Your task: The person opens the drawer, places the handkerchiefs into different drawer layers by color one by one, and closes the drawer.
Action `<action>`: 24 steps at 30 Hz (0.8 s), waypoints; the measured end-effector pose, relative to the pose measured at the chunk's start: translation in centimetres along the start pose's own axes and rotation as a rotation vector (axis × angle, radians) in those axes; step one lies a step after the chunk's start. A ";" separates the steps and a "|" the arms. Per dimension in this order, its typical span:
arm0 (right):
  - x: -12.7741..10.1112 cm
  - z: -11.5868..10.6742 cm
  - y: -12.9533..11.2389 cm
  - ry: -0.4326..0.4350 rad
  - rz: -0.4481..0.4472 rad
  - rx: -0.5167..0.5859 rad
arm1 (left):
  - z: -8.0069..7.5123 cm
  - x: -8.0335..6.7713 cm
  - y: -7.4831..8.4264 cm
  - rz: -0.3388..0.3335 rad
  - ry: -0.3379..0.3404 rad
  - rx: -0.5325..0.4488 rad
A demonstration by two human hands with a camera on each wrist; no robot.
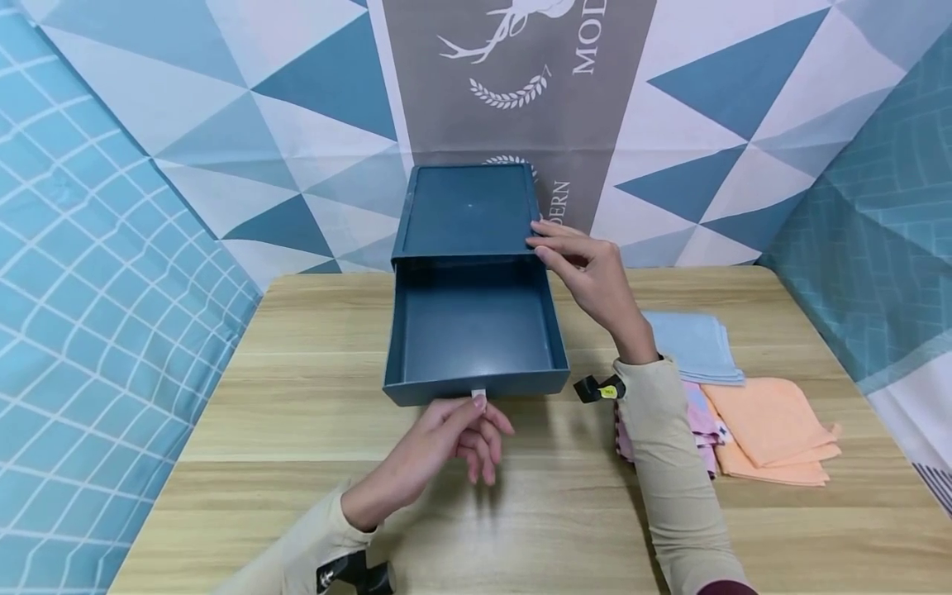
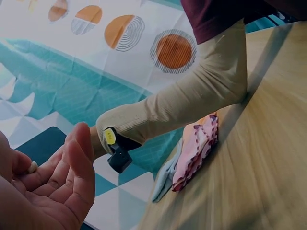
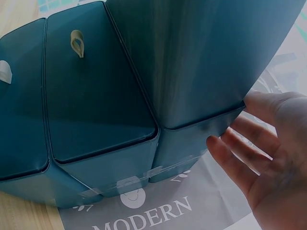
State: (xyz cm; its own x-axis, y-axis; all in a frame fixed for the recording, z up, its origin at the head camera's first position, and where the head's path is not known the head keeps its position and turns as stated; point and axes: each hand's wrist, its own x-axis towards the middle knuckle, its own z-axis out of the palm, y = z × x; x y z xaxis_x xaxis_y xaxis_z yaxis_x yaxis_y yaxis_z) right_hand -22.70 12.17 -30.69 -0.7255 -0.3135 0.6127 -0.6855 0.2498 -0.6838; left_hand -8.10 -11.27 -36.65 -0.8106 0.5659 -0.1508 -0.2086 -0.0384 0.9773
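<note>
Left hand [image 1: 446,442] pinching one drawer's [image 1: 476,330] white tab [image 1: 478,395], right hand [image 1: 587,268] flat (fingers straight) against cabinet [image 1: 464,211]

Dark blue drawer box [image 1: 467,216] stands at frame centre, backed against the patterned backdrop [image 1: 223,124]; no passage behind it. Its drawer [image 1: 476,330] is pulled out toward the lower edge, interior open from above. Bare wooden table [image 1: 312,397] left of the drawer gives a wide lane. Right of it, the right hand [image 1: 587,273] and forearm block the way; folded cloths [image 1: 744,405] fill the right side. Left hand [image 1: 454,442] sits just before the drawer front.
</note>
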 end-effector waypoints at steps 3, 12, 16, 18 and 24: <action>0.0 0.0 0.1 -0.002 0.001 0.002 | 0.2 -0.2 -0.2 -0.006 -0.029 0.014; 0.0 -0.1 0.2 -0.003 0.013 0.000 | 0.2 -0.8 -0.6 0.037 -0.030 0.044; 0.1 -0.1 0.1 0.001 0.013 -0.002 | 0.1 -0.9 -0.7 0.057 -0.034 0.053; 0.1 -0.1 0.1 0.001 0.014 -0.001 | 0.1 -0.8 -0.8 0.059 -0.034 0.054; 0.0 -0.1 0.1 -0.001 0.010 0.004 | 0.3 -0.6 -0.8 -0.014 -0.068 0.005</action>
State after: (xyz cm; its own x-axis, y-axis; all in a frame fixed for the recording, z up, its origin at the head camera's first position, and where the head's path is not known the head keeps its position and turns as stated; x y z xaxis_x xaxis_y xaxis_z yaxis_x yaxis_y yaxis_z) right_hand -22.81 12.33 -30.74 -0.7320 -0.3120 0.6056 -0.6782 0.2496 -0.6912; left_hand -7.29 -11.36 -37.32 -0.7683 0.6214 -0.1537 -0.2167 -0.0266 0.9759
